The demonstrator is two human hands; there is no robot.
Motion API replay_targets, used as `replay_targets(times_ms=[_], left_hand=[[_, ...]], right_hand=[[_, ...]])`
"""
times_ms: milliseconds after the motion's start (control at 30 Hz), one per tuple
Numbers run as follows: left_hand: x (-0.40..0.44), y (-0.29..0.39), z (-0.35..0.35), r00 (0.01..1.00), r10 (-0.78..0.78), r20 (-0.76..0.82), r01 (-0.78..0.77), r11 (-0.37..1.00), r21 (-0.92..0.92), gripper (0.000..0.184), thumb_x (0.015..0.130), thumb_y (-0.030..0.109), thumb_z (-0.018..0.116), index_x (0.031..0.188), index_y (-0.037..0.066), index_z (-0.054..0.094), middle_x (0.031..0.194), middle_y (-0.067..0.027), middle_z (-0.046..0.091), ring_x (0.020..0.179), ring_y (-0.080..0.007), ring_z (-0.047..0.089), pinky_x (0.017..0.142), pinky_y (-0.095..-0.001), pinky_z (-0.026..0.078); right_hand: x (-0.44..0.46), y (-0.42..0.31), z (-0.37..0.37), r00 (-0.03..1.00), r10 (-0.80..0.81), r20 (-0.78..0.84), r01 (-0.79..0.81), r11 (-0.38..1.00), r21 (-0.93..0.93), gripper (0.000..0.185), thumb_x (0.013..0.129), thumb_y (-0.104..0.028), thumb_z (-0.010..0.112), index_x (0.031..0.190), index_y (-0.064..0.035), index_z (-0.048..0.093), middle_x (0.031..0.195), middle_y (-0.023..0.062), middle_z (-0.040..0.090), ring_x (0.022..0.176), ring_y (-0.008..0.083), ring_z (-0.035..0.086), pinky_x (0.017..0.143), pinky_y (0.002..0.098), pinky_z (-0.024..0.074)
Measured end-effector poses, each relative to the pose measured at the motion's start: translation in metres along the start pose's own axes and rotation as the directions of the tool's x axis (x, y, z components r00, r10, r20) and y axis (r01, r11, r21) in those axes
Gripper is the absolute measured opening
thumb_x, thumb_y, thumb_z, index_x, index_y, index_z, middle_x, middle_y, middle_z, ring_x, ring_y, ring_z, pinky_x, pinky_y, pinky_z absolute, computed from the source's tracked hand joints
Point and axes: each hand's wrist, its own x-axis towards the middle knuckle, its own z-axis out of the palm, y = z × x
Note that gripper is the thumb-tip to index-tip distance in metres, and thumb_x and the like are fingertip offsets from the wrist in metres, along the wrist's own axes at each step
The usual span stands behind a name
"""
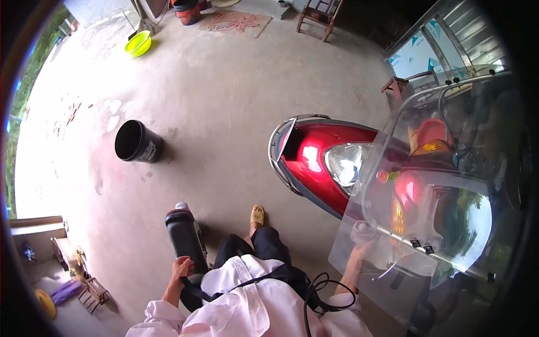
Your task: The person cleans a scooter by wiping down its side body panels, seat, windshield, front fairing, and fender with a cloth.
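Observation:
My right hand (366, 247) is behind the clear windshield (348, 264) of a red scooter (314, 151), closed around what looks like a crumpled white cloth (362, 229). The windshield partly blurs this hand. At my left side, my left hand (182, 268) has its fingers curled against the edge of a long black object (185, 236) with a pale cap at its far end. What lies inside those fingers is hidden. A black strap and a looped black cable (337, 289) lie across my waist.
A black bucket (139, 143) stands on the concrete floor ahead to the left. Farther off are a yellow-green basin (138, 44), a red-and-black bucket (186, 12), a doormat (236, 23) and a wooden chair (320, 19). The scooter's front rack (275, 149) juts toward the middle.

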Motion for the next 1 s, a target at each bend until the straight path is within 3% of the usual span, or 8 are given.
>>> replay_targets(times_ms=[133,333,433,667,833,867,933,1000], left_hand=[[0.026,0.080,0.010,0.992,0.064,0.113,-0.071,0.996,0.060,0.030,0.093,0.019,0.060,0.120,0.006,0.059,0.092,-0.0058,0.067,0.071,-0.0129,0.062,0.055,-0.0272,0.053],[0.067,0.182,0.012,0.960,0.198,0.201,-0.246,0.936,0.254,0.030,0.092,0.020,0.062,0.118,0.006,0.061,0.094,-0.0070,0.068,0.075,-0.0148,0.065,0.057,-0.0286,0.055],[0.120,0.215,-0.016,0.933,0.193,0.305,-0.284,0.913,0.292,0.040,0.088,0.026,0.067,0.122,0.004,0.060,0.098,-0.0095,0.069,0.082,-0.0204,0.068,0.062,-0.0322,0.058],[0.186,0.316,-0.063,0.969,0.081,0.234,-0.189,0.850,0.491,0.040,0.090,0.025,0.065,0.123,0.004,0.059,0.098,-0.0103,0.069,0.082,-0.0208,0.068,0.063,-0.0353,0.058],[0.220,0.371,-0.088,0.964,0.053,0.262,-0.176,0.864,0.472,0.039,0.091,0.026,0.063,0.124,0.005,0.059,0.099,-0.0107,0.069,0.081,-0.0202,0.069,0.062,-0.0342,0.058],[0.229,0.376,-0.092,0.961,0.042,0.274,-0.173,0.863,0.474,0.039,0.091,0.026,0.063,0.124,0.005,0.059,0.099,-0.0107,0.069,0.081,-0.0202,0.069,0.062,-0.0342,0.058],[0.244,0.383,-0.104,0.969,0.054,0.239,-0.153,0.895,0.419,0.040,0.091,0.026,0.063,0.124,0.004,0.058,0.099,-0.0107,0.069,0.080,-0.0199,0.069,0.061,-0.0332,0.058],[0.247,0.391,-0.109,0.973,0.046,0.228,-0.140,0.898,0.418,0.041,0.091,0.026,0.064,0.124,0.004,0.058,0.099,-0.0106,0.069,0.079,-0.0195,0.069,0.061,-0.0323,0.058]], right_hand=[[0.003,0.051,-0.024,0.979,0.045,-0.200,-0.042,0.999,0.022,0.068,0.095,-0.041,0.060,0.148,-0.0065,0.035,0.148,0.0111,0.042,0.136,0.0254,0.041,0.117,0.0411,0.0307],[-0.044,0.123,0.033,0.997,-0.049,-0.051,0.056,0.990,0.127,0.068,0.093,-0.038,0.066,0.147,-0.0084,0.037,0.146,0.0082,0.045,0.136,0.0242,0.042,0.117,0.0393,0.0298],[-0.058,0.150,0.069,0.974,0.095,-0.206,-0.051,0.976,0.211,0.064,0.093,-0.034,0.066,0.144,-0.0083,0.039,0.140,0.0075,0.051,0.131,0.0231,0.047,0.113,0.0386,0.0355],[-0.114,0.156,0.230,0.979,0.121,-0.167,-0.140,0.984,-0.108,0.046,0.092,-0.019,0.067,0.133,-0.0049,0.051,0.127,0.0067,0.058,0.114,0.0201,0.056,0.100,0.0354,0.0445],[-0.094,0.169,0.352,0.970,0.215,0.113,-0.183,0.953,-0.242,0.035,0.098,-0.021,0.060,0.127,-0.0017,0.056,0.120,0.0062,0.061,0.110,0.0178,0.058,0.101,0.0342,0.0416],[-0.070,0.215,0.335,0.940,0.308,0.144,-0.261,0.925,-0.275,0.046,0.097,-0.021,0.061,0.139,-0.0062,0.050,0.125,0.0063,0.060,0.116,0.0150,0.054,0.099,0.0347,0.0446],[-0.046,0.196,0.386,0.888,0.458,0.032,-0.318,0.663,-0.678,0.032,0.099,-0.019,0.056,0.127,-0.0026,0.058,0.117,0.0087,0.064,0.108,0.0186,0.060,0.096,0.0360,0.0478],[-0.014,0.178,0.395,0.733,0.680,-0.005,-0.540,0.577,-0.612,0.027,0.100,-0.018,0.054,0.121,-0.0036,0.061,0.114,0.0090,0.066,0.102,0.0195,0.064,0.088,0.0373,0.0532]])
